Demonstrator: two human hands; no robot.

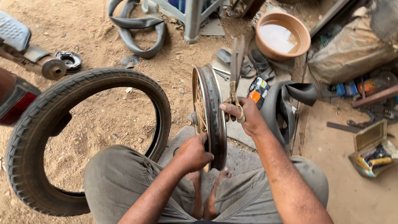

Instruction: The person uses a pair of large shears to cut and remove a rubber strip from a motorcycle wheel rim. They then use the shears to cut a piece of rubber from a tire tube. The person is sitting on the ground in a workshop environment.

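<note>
Lower part of the spoked wheel rim [209, 116] hidden behind the left hand [191, 154] and the knees; its ground contact not visible. Left hand's fingers wrap round the rim's near edge, tips out of sight. Right hand [244, 116] grips a thin tool [236, 66]; the tool's working end is hidden behind the rim, kind unclear. Big tyre [83, 137]: lower right arc covered by the trouser leg. Red-and-dark object [14, 103] at left cut by the frame edge, not identifiable. Inner tube [137, 29] and plastic stool legs [192, 18] cut by the top edge. Small open box [373, 149] at right: contents too small to tell. Sack [352, 49] partly out of frame.
</note>
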